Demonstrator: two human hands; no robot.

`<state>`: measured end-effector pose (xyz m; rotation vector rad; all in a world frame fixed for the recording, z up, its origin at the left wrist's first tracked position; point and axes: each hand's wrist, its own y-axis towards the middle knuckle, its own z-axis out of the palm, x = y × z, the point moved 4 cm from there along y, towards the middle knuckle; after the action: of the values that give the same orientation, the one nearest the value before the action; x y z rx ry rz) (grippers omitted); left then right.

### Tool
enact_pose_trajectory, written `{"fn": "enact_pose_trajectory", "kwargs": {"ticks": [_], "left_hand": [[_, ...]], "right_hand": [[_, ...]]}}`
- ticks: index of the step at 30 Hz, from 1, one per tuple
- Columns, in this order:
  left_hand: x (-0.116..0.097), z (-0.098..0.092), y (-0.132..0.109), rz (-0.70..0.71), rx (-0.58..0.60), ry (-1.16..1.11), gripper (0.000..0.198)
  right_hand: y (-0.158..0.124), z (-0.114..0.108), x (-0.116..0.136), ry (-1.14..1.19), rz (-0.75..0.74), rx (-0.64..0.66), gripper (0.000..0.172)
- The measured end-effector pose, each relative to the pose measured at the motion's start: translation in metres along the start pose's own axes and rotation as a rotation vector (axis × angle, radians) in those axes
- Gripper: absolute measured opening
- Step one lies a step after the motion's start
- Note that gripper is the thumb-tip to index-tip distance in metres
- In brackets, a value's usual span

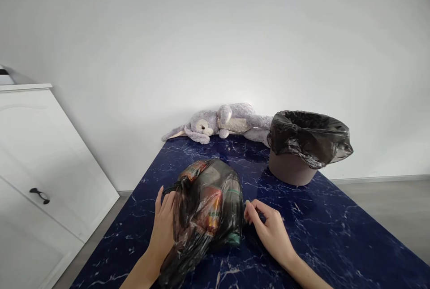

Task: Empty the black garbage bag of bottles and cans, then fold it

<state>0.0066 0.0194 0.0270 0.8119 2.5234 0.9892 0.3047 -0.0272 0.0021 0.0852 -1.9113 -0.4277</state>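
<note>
A tied black see-through trash bag [215, 208] stuffed with rubbish sits on the blue marbled table [302, 239] before me. Orange-red wrappers and something green show dimly through its film. My left hand [164, 217] is at the bag's left side, fingers on the bunched plastic by the knot; some fingertips are hidden. Just off the bag's right side, my right hand [268, 226] rests near the table, empty, fingers loosely bent and thumb apart. Loose plastic trails from the bag toward the table's near edge.
A brown-grey bin [292, 170] with a black liner [309, 139] folded over its rim stands at the back right. A lilac plush rabbit [235, 118] lies along the wall. To the left is a white cabinet [50, 159] with a dark handle.
</note>
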Motion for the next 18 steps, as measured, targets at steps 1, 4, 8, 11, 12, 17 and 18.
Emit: {"fn": "enact_pose_trajectory", "kwargs": {"ticks": [1,4,8,11,12,17,18], "left_hand": [[-0.004,-0.003,0.002,0.018,0.019,-0.002,0.048],[-0.013,-0.008,0.005,0.045,0.095,-0.005,0.043],[0.0,-0.003,0.0,-0.126,0.106,-0.043,0.043],[0.022,0.009,-0.008,-0.235,0.059,-0.041,0.043],[0.029,0.013,-0.01,-0.254,0.042,-0.034,0.044],[0.054,0.032,-0.019,-0.295,-0.009,-0.015,0.038],[0.057,0.034,-0.02,-0.289,-0.005,-0.011,0.036]], "right_hand": [[0.0,0.0,0.0,-0.002,0.001,0.006,0.053],[0.0,0.0,0.0,-0.002,0.006,0.022,0.053],[0.0,0.002,-0.002,0.004,0.01,0.054,0.052],[0.001,0.004,-0.003,0.016,0.008,0.087,0.052],[0.0,0.005,-0.002,0.022,0.004,0.105,0.051],[-0.004,0.01,0.013,0.073,-0.06,0.285,0.039],[-0.006,0.012,0.017,0.088,-0.07,0.337,0.035]]}}
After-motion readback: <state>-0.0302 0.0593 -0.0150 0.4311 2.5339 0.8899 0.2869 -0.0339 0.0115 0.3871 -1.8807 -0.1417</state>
